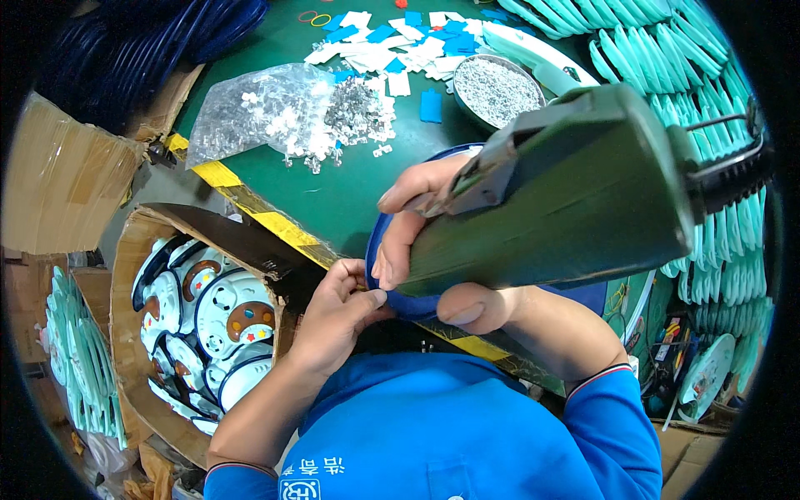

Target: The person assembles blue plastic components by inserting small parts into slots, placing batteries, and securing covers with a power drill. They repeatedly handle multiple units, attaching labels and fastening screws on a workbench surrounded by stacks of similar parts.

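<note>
My right hand is wrapped around a green power screwdriver with a lever along its side. A black hanger is fixed to its back end. The screwdriver's tip is hidden behind the hand and body. Below it, at the table edge, lies a round dark blue plastic part, largely covered by the tool. Thumb and fingers of my left hand pinch together at that part's left rim. Whether a small piece sits between those fingertips cannot be made out.
On the green table are a bowl of small screws, a clear bag spilling small clear pieces, and scattered white and blue cards. A cardboard box holds bear-faced parts. Mint-green panels are stacked at right.
</note>
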`<action>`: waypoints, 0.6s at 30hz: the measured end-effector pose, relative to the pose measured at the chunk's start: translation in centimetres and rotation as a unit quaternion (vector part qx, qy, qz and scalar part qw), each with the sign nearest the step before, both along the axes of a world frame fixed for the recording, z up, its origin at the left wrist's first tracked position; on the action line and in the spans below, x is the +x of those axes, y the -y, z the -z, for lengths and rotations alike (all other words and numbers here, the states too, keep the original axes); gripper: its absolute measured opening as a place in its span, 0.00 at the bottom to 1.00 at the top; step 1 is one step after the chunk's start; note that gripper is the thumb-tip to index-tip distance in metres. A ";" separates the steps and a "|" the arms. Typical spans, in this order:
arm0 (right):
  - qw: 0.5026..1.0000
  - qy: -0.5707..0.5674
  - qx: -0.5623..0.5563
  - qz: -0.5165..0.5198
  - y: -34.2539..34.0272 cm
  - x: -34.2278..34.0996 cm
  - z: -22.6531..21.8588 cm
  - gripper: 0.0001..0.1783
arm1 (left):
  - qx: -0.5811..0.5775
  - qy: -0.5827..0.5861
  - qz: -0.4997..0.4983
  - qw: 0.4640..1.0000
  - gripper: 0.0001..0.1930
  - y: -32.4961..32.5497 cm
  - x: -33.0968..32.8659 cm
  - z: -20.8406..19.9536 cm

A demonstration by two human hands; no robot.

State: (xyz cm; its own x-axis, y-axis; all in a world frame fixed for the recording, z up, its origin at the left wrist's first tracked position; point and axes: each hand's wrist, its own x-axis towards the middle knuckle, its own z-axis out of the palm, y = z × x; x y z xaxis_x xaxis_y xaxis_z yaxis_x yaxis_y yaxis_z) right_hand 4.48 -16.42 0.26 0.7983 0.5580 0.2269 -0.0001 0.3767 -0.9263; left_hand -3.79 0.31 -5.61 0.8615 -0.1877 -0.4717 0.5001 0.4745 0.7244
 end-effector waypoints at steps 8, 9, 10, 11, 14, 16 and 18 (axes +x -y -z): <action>0.999 0.004 0.021 -0.040 -1.1 0.3 1.7 0.49 | -0.025 -0.007 -0.022 0.999 0.16 0.4 0.4 0.9; 0.999 0.008 0.016 -0.028 -0.9 0.3 1.6 0.49 | -0.027 -0.001 -0.014 1.000 0.16 0.5 0.4 0.9; 1.000 0.014 0.005 -0.002 -0.6 0.2 1.2 0.48 | -0.029 0.004 -0.006 1.000 0.16 0.5 0.4 0.9; 0.999 0.027 -0.006 0.035 -0.2 0.0 0.6 0.49 | -0.032 0.010 0.002 0.999 0.16 0.6 0.5 0.8; 0.985 0.068 -0.005 0.159 1.5 -0.7 -0.9 0.50 | 0.028 -0.036 -0.007 0.999 0.16 1.0 0.8 0.8; 0.955 0.108 0.056 0.269 4.2 -1.5 -1.4 0.47 | 0.096 -0.034 -0.016 0.995 0.18 1.0 0.8 0.3; 0.901 0.143 0.046 0.407 10.5 -3.4 -1.7 0.42 | 0.132 0.025 -0.007 0.991 0.19 1.0 1.0 0.9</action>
